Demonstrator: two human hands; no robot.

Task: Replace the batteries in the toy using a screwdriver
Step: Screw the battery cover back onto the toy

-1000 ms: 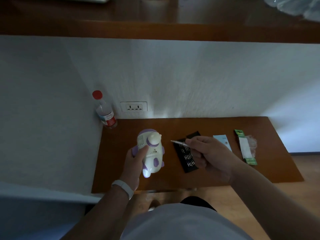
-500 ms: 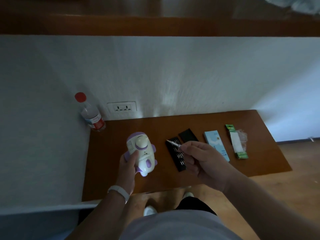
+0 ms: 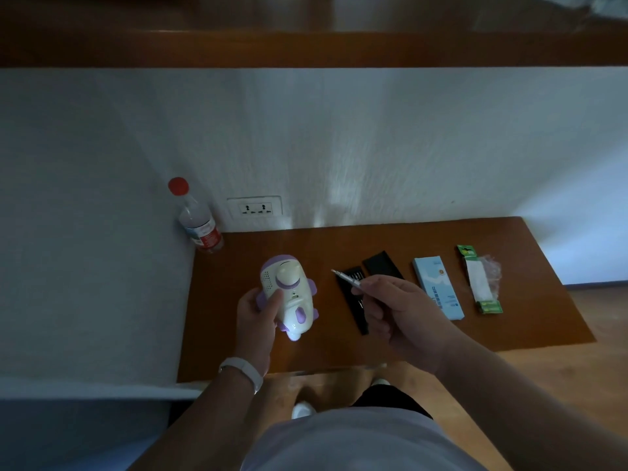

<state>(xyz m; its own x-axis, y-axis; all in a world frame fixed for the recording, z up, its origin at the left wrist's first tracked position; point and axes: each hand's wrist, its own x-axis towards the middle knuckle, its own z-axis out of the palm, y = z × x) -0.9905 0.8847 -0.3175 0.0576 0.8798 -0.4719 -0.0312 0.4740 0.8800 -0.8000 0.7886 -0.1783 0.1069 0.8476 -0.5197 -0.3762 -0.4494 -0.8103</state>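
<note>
A white wall (image 3: 339,130) stands behind a brown tabletop (image 3: 530,321). The room is dim.

The left hand (image 3: 256,312) is over the left part of the tabletop, with a white band (image 3: 243,368) on the wrist. Its fingers are curled around the toy (image 3: 289,294) from the left side, and the thumb lies on the front of the toy. The toy is white and purple, with a round purple-edged knob near its top, and its lower end shines bright. I cannot tell if the toy touches the tabletop.

The right hand (image 3: 397,311) is just right of the toy, and its fingers are closed on the screwdriver. It covers part of a black tray (image 3: 356,314) that lies on the tabletop. A black lid (image 3: 382,265) lies at the far end of the tray.

Right of the tray lies a long light blue box (image 3: 438,287). Further right lies a green and white pack (image 3: 479,280); what is inside is too small to tell.

A clear bottle (image 3: 200,226) with a red cap stands in the far left corner, against the wall. Near it, a white socket (image 3: 255,208) is in the wall.

The screwdriver (image 3: 346,277) is thin and silver. Its tip points left, toward the toy, but stays apart from it.
</note>
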